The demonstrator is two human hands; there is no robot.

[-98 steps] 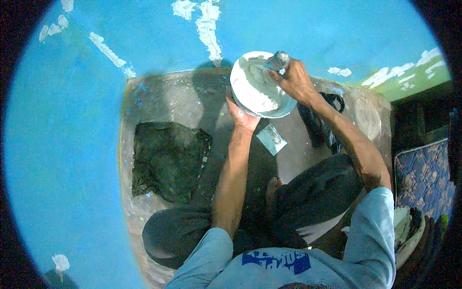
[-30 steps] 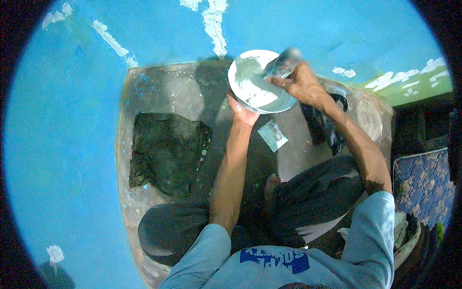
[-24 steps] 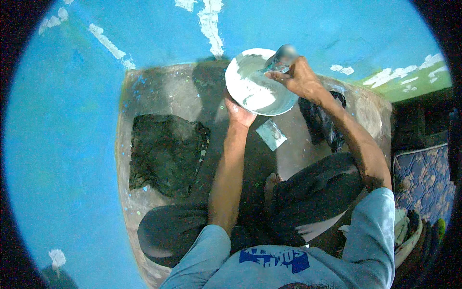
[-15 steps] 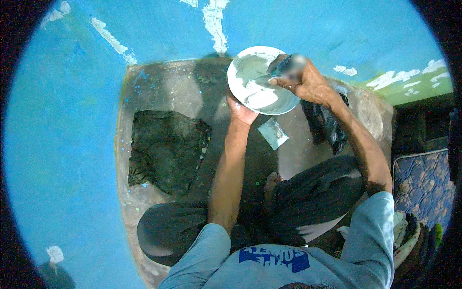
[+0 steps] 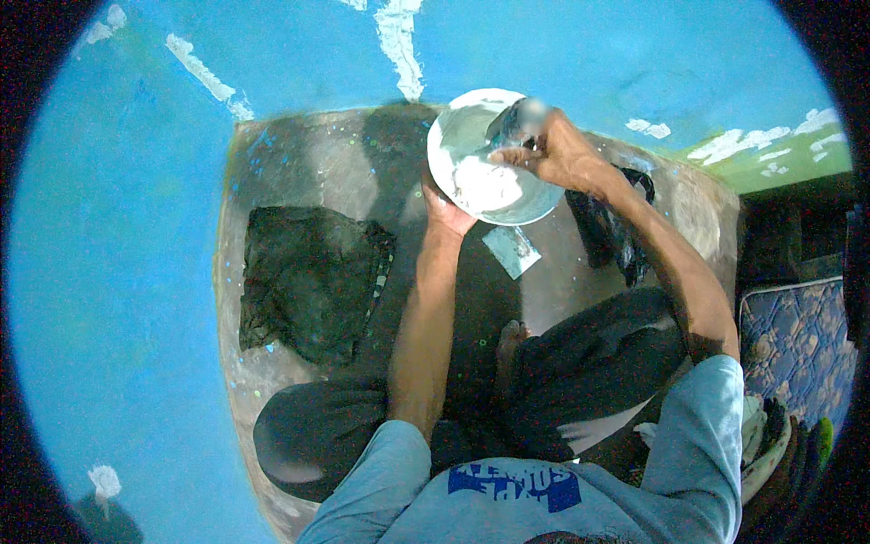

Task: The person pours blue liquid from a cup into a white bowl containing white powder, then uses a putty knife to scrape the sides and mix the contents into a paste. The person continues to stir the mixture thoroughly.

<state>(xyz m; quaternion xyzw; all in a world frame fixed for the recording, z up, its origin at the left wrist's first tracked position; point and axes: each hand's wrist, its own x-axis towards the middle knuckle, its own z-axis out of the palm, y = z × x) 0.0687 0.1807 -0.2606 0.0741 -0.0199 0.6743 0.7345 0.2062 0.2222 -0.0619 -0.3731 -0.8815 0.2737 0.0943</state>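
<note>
White paste fills the bowl (image 5: 494, 172), and that bowl is up off the floor (image 5: 308, 181), held out in front of the blue wall (image 5: 272, 82). Left hand (image 5: 444, 210) is underneath it, palm cupped against the near lower rim, fingers curled round the underside (most of them hidden behind the bowl). Right hand (image 5: 557, 156) comes in over the far right edge, fingers pinched tight on a grey tool (image 5: 517, 122) whose top end is blurred; its lower end dips into the paste, touching it near the middle of the bowl. What kind of tool it is, I cannot tell.

Down below, the person sits on a bare grey floor speckled with paint, legs in dark trousers (image 5: 589, 363) folded, a bare foot (image 5: 507, 340) poking out between the knees. Just under the bowl, on the floor, lies a small pale square scrap (image 5: 512, 251). Off to the person's left, well apart from the hands, a dark crumpled cloth (image 5: 308, 281) lies spread flat. To the right of the bowl, beside the right forearm, a black bag (image 5: 607, 227) sits slumped. Far right, past the floor's edge, a patterned mat (image 5: 797, 335) shows.
</note>
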